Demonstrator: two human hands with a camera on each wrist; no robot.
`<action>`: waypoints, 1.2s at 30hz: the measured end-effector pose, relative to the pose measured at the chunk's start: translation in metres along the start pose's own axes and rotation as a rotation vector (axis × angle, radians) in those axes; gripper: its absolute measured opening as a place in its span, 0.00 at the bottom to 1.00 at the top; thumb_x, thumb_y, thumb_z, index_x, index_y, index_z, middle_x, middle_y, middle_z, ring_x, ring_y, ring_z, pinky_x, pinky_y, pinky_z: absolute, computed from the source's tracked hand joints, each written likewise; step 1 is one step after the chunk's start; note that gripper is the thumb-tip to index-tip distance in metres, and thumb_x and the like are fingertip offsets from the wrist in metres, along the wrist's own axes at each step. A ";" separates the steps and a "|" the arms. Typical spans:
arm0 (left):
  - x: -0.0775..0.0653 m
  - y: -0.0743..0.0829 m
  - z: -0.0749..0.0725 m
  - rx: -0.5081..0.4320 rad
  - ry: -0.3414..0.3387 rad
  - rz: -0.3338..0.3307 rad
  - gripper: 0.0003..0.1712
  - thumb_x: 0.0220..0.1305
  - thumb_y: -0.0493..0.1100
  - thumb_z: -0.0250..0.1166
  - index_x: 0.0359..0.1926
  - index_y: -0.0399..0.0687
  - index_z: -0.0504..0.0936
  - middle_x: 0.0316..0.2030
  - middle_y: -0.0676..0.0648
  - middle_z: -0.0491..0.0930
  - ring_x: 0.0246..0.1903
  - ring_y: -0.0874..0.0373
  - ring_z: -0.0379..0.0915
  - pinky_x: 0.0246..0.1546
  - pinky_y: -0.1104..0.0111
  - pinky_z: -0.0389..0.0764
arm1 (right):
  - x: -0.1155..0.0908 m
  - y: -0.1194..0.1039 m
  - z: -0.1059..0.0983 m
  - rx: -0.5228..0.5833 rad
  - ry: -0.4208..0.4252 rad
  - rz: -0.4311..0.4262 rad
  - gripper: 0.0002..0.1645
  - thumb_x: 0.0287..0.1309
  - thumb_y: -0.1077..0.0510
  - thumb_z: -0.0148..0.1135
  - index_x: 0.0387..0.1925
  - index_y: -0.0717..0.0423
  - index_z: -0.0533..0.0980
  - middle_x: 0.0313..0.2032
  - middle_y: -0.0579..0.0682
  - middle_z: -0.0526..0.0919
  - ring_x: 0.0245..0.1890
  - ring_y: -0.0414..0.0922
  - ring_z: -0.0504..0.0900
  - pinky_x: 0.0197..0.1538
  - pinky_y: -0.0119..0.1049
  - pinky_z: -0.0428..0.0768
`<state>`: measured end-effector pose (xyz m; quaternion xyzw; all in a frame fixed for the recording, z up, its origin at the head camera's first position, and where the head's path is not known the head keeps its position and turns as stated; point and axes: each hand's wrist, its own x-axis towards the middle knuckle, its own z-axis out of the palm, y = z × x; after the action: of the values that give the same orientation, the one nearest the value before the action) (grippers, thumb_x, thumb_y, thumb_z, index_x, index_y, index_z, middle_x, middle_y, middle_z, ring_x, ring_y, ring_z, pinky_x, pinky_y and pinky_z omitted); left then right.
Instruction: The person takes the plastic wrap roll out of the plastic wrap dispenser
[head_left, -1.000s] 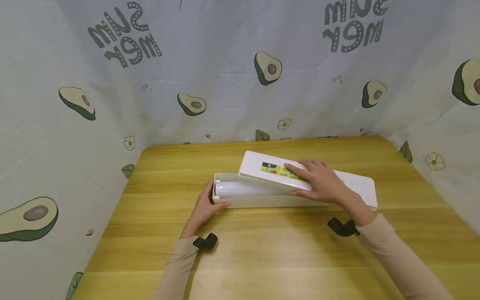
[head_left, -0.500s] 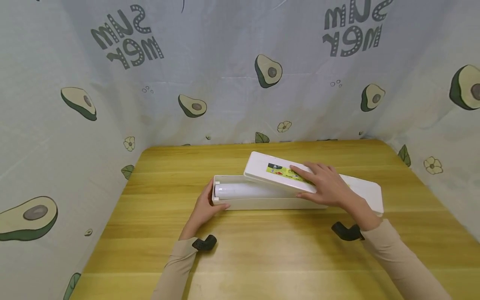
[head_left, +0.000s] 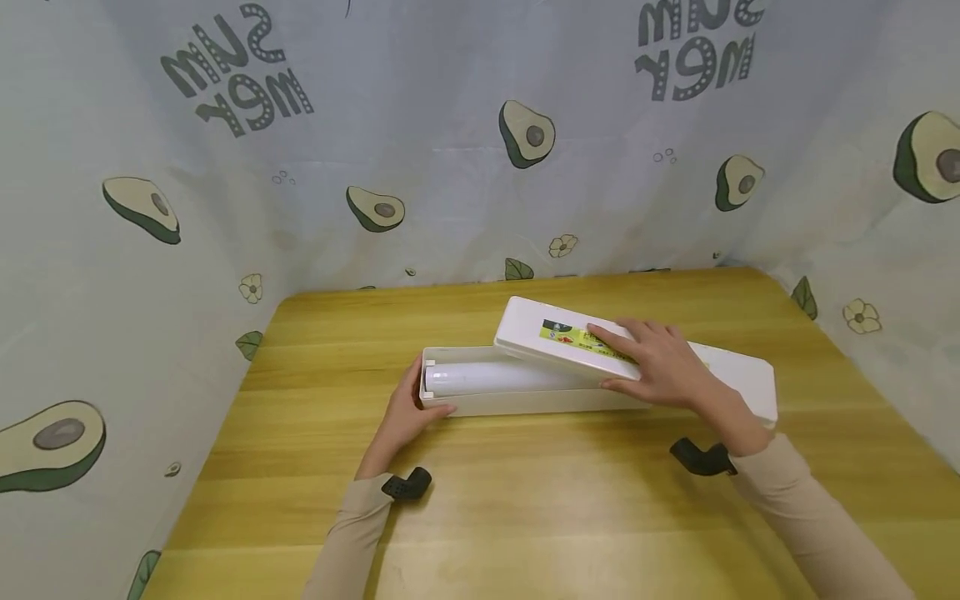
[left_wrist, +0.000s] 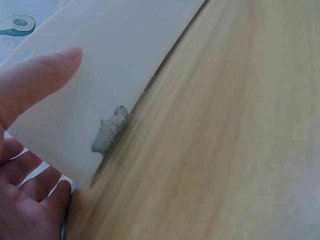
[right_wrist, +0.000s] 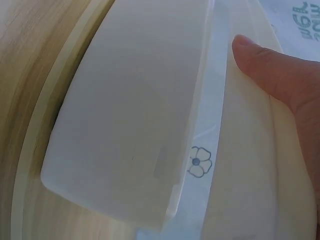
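A long white box (head_left: 525,404) lies across the table with a pale roll (head_left: 480,377) inside, seen at its uncovered left part. Around the box's left end, my left hand (head_left: 403,414) holds it, the thumb (left_wrist: 55,70) on the front wall and the fingers round the end. My right hand (head_left: 663,371) grips a white lid (head_left: 517,321) from above, thumb on its near side. The lid is slanted over the box, its right end reaching past the box. In the right wrist view, a gap separates the lid (right_wrist: 245,150) from the box (right_wrist: 130,100).
A yellow-green label (head_left: 577,337) is on the lid. A grey scuffed patch (left_wrist: 110,130) marks the box's lower edge. The wood-grain table (head_left: 562,500) extends around the box. An avocado-print curtain (head_left: 450,108) closes off the back and sides.
My right hand has carried the lid slightly to the right, uncovering more of the roll. The left hand keeps its hold on the box's end. The head view has shifted a little.
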<state>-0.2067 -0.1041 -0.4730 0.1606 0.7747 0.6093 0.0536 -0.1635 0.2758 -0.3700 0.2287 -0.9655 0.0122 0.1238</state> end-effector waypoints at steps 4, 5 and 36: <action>0.001 0.002 0.000 0.008 0.002 -0.005 0.58 0.47 0.33 0.72 0.73 0.45 0.46 0.68 0.39 0.60 0.64 0.46 0.61 0.64 0.57 0.66 | -0.003 0.004 -0.003 -0.003 -0.013 0.025 0.49 0.44 0.37 0.68 0.68 0.39 0.60 0.58 0.62 0.72 0.54 0.62 0.72 0.49 0.59 0.69; 0.001 0.002 0.000 0.001 0.000 -0.011 0.58 0.47 0.32 0.72 0.73 0.45 0.46 0.68 0.39 0.59 0.64 0.46 0.61 0.64 0.57 0.66 | -0.004 0.006 -0.003 -0.003 -0.012 0.031 0.49 0.44 0.37 0.68 0.68 0.39 0.60 0.58 0.62 0.72 0.54 0.62 0.73 0.49 0.59 0.69; -0.006 0.003 0.003 0.018 0.006 0.023 0.56 0.49 0.35 0.72 0.73 0.46 0.47 0.67 0.39 0.60 0.64 0.45 0.60 0.64 0.56 0.65 | -0.036 0.022 -0.011 -0.007 0.048 0.108 0.50 0.43 0.39 0.69 0.68 0.39 0.60 0.56 0.63 0.73 0.51 0.63 0.74 0.45 0.57 0.69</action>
<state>-0.1997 -0.1025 -0.4720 0.1682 0.7784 0.6033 0.0428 -0.1396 0.3117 -0.3677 0.1757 -0.9732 0.0208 0.1468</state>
